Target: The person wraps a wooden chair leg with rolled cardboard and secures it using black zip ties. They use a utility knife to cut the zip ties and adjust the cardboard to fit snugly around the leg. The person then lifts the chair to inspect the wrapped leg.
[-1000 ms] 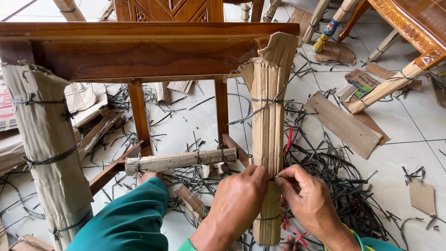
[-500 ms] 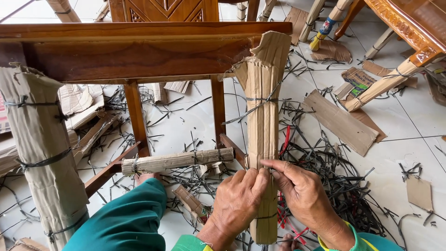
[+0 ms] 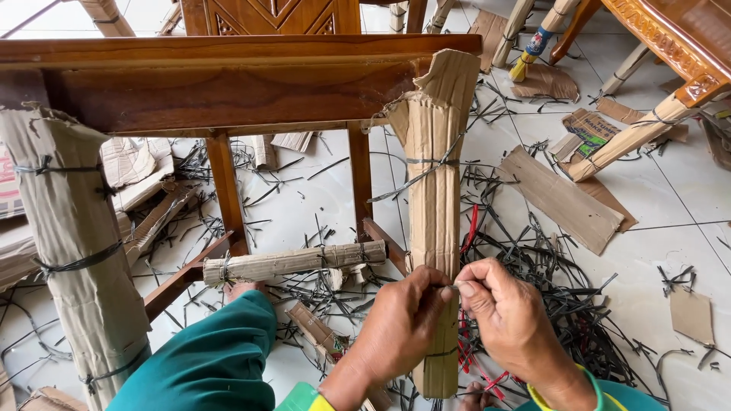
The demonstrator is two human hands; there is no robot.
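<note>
Head view: both hands' fingers [image 3: 426, 285] pinch a thin strap [image 3: 451, 287] around corrugated-cardboard-wrapped leg [image 3: 434, 190].

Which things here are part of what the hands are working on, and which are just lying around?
In use: left hand, right hand, cardboard-wrapped wooden table leg, thin dark binding strap.

Lying about: flat brown cardboard strip, black strap offcuts on the white tiled floor.

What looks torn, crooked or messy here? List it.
The cardboard wrap on the leg under both hands is ragged and torn open at its top, and a loose dark strap hangs slanted off it. Cut strap pieces and cardboard scraps litter the tiled floor.
</note>
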